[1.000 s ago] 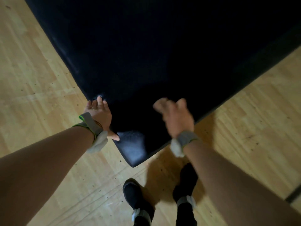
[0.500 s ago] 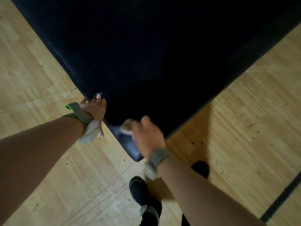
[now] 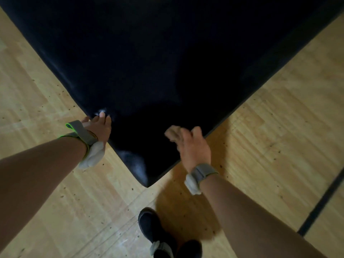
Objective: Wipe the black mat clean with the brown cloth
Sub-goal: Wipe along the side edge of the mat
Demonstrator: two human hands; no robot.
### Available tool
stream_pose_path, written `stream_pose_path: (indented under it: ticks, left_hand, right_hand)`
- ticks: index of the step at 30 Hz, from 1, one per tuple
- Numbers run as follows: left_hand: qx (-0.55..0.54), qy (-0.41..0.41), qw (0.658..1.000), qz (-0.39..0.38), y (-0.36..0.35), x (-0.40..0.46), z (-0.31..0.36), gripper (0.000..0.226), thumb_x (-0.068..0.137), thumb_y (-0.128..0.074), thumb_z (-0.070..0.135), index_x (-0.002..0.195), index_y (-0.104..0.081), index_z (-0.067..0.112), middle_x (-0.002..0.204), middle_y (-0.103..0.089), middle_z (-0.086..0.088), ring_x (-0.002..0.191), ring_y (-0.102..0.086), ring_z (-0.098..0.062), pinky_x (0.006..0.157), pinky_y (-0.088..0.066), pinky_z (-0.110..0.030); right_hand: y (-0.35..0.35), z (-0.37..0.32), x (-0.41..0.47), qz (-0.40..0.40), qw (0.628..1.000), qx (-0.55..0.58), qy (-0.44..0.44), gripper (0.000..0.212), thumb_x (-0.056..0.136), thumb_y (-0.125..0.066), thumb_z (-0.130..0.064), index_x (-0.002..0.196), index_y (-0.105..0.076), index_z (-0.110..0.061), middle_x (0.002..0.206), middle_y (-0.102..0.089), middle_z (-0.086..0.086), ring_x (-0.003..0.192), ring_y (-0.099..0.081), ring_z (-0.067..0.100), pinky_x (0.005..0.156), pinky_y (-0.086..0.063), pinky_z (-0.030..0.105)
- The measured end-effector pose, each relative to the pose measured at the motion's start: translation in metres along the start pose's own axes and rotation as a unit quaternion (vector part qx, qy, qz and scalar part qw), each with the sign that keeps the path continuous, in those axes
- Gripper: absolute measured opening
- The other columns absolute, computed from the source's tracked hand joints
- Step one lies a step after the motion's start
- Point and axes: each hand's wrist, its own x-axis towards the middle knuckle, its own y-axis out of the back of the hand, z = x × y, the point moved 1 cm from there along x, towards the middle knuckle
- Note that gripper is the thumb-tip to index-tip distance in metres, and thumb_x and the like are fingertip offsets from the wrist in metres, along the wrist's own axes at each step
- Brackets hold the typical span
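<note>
Lying corner-first toward the feet: black mat [image 3: 167, 62], near corner tip pointing down-frame between both arms, its two edges running up-left and up-right across the wood floor [image 3: 279, 118]. Showing pale dusty smear just above that corner tip, left of center, looking unwiped. Sitting bunched in the right hand [image 3: 193, 146]: brown cloth [image 3: 172, 134], blurred, poking out past the curled fingers toward the left, over the mat's right edge near the corner. Gripping the cloth, fingers wrapped round it; exact finger layout too blurred to call. Pressing on the mat's left edge: left hand [image 3: 99, 128], fingers together and fairly straight, tips denting the mat, holding nothing.

Key relation: smear lying down-left from the cloth, between the two hands, nearer the right hand's cloth than anything else; left hand just pinning. Judging next stroke as needing a sweep leftward and toward the body, along the corner. Standing below the corner: dark shoes [image 3: 154, 228]. Wearing grey wrist straps on both arms.
</note>
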Motion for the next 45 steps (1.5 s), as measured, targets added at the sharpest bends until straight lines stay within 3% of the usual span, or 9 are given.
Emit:
stream_pose_path:
  ticks: [8, 11, 13, 15, 18, 22, 30, 37, 45]
  left_hand:
    - [-0.031, 0.02, 0.998, 0.059, 0.021, -0.032, 0.015, 0.068, 0.099, -0.04, 0.034, 0.148, -0.008, 0.0, 0.155, -0.011, -0.018, 0.142, -0.019, -0.028, 0.115, -0.018, -0.038]
    - [-0.241, -0.035, 0.965, 0.098, 0.014, -0.058, 0.044, 0.062, 0.092, -0.056, 0.019, 0.146, -0.027, 0.012, 0.15, -0.028, -0.015, 0.135, -0.033, -0.03, 0.108, -0.028, -0.034]
    - [-0.495, -0.086, 0.86, 0.089, 0.022, -0.079, 0.074, 0.039, 0.091, -0.055, 0.007, 0.131, -0.052, 0.01, 0.13, -0.055, -0.011, 0.121, -0.05, -0.026, 0.1, -0.036, -0.031]
    - [-0.744, -0.116, 0.653, 0.083, 0.052, -0.114, 0.1, 0.016, 0.093, -0.054, 0.006, 0.103, -0.067, 0.007, 0.089, -0.072, -0.006, 0.089, -0.064, -0.021, 0.079, -0.049, -0.028]
    - [-0.882, -0.18, 0.436, 0.015, 0.099, -0.165, 0.116, 0.042, 0.09, -0.057, 0.041, 0.108, -0.068, 0.005, 0.092, -0.072, -0.014, 0.079, -0.069, -0.023, 0.072, -0.054, -0.033]
    - [-0.854, -0.261, 0.446, 0.059, 0.157, -0.249, 0.111, 0.048, 0.082, -0.062, 0.045, 0.107, -0.067, 0.005, 0.094, -0.071, -0.017, 0.078, -0.069, -0.024, 0.061, -0.054, -0.029]
    - [-0.749, -0.317, 0.547, 0.197, 0.234, -0.412, 0.111, 0.02, 0.081, -0.071, 0.034, 0.094, -0.066, 0.02, 0.095, -0.07, -0.001, 0.086, -0.066, -0.012, 0.076, -0.055, -0.028]
    - [-0.776, -0.339, 0.497, 0.189, 0.27, -0.503, 0.101, 0.038, 0.086, -0.067, 0.03, 0.1, -0.065, -0.006, 0.095, -0.07, -0.022, 0.091, -0.067, -0.036, 0.084, -0.054, -0.043]
    - [-0.768, -0.43, 0.459, 0.123, 0.288, -0.587, 0.101, 0.014, 0.091, -0.061, 0.017, 0.1, -0.069, 0.012, 0.087, -0.069, -0.007, 0.084, -0.066, -0.023, 0.07, -0.057, -0.044]
  right_hand:
    - [-0.009, -0.052, -0.041, -0.114, 0.992, 0.061, 0.001, 0.021, 0.096, -0.045, -0.019, 0.117, -0.046, -0.017, 0.117, -0.037, 0.007, 0.089, -0.055, 0.031, 0.074, -0.048, 0.039]
    - [0.018, -0.053, -0.035, -0.13, 0.976, 0.161, -0.061, 0.027, 0.097, -0.049, -0.031, 0.121, -0.05, -0.018, 0.117, -0.034, 0.004, 0.096, -0.058, 0.032, 0.086, -0.05, 0.043]
    - [0.05, -0.048, -0.023, -0.06, 0.946, 0.286, -0.139, 0.033, 0.095, -0.054, -0.035, 0.125, -0.051, -0.02, 0.118, -0.037, 0.003, 0.098, -0.057, 0.025, 0.092, -0.049, 0.04]
    - [0.101, -0.04, -0.022, 0.025, 0.897, 0.411, -0.161, 0.043, 0.091, -0.06, -0.034, 0.13, -0.051, -0.018, 0.122, -0.045, 0.004, 0.102, -0.055, 0.017, 0.095, -0.046, 0.03]
    - [0.165, -0.034, -0.035, 0.077, 0.843, 0.521, -0.112, 0.047, 0.09, -0.062, -0.025, 0.133, -0.048, -0.015, 0.117, -0.059, 0.002, 0.1, -0.06, 0.006, 0.086, -0.047, 0.018]
    - [0.248, -0.028, -0.07, 0.12, 0.766, 0.623, -0.108, 0.039, 0.092, -0.06, -0.014, 0.127, -0.049, -0.028, 0.108, -0.064, -0.004, 0.097, -0.065, 0.007, 0.083, -0.052, 0.022]
    - [0.405, -0.042, -0.15, 0.23, 0.833, 0.501, -0.03, 0.039, 0.089, -0.064, -0.008, 0.122, -0.054, -0.024, 0.11, -0.063, -0.006, 0.101, -0.062, 0.009, 0.081, -0.05, 0.015]
    - [0.492, -0.046, -0.195, 0.222, 0.778, 0.587, -0.037, 0.055, 0.085, -0.062, 0.007, 0.135, -0.044, -0.008, 0.098, -0.062, 0.007, 0.079, -0.068, 0.011, 0.068, -0.053, 0.022]
    - [0.575, -0.038, -0.271, 0.219, 0.77, 0.597, -0.047, 0.024, 0.098, -0.047, -0.018, 0.11, -0.067, -0.015, 0.101, -0.073, 0.006, 0.097, -0.069, 0.023, 0.091, -0.052, 0.041]
